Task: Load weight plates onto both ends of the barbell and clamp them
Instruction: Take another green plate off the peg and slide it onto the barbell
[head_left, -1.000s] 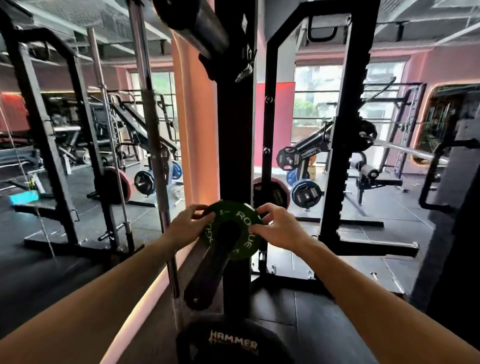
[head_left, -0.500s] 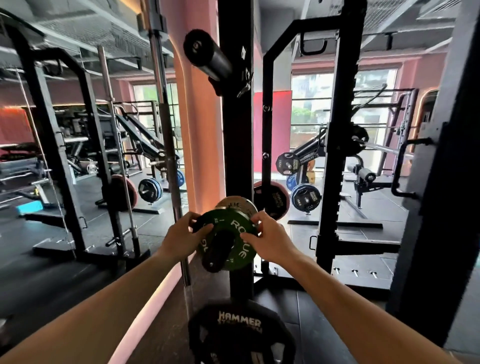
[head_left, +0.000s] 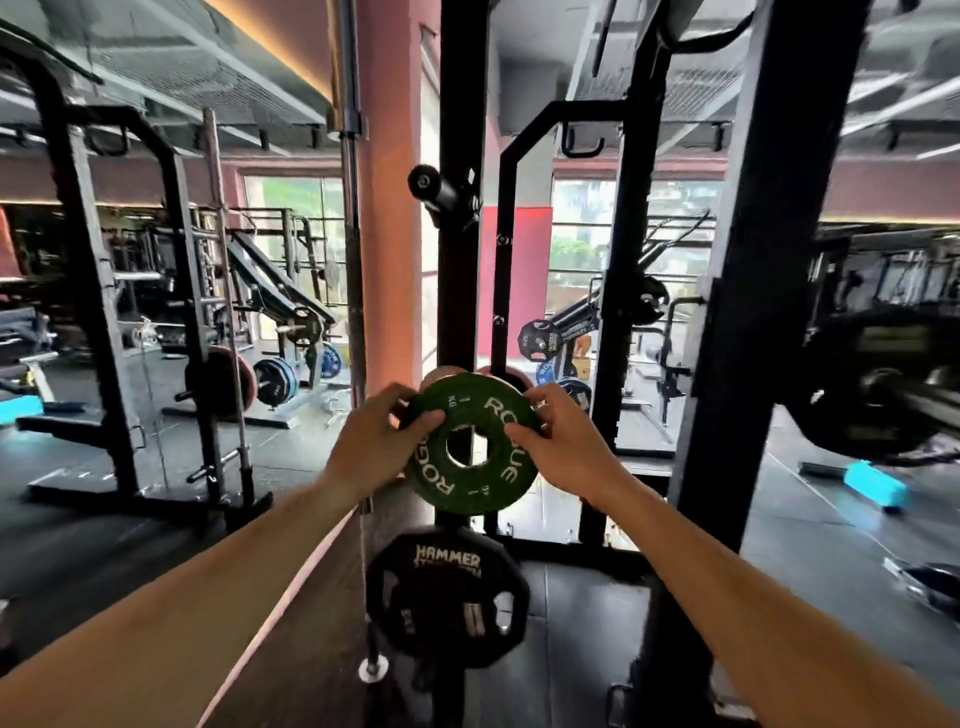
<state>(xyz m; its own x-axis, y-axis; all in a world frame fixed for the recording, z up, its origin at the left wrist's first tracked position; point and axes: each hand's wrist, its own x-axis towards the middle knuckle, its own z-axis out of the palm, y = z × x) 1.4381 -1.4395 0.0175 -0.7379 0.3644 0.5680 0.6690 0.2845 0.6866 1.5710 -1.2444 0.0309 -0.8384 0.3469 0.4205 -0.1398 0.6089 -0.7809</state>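
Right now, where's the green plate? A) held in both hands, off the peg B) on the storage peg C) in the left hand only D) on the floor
A: the left hand and right hand grip opposite edges of the green plate, its centre hole empty.

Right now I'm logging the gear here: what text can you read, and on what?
"ROGUE", printed twice on the small round green weight plate gripped by the left hand and right hand.
"1 KG", same plate, small.
"HAMMER" on the black multi-sided plate below; second line blurred.
Distant plates' labels: unreadable.
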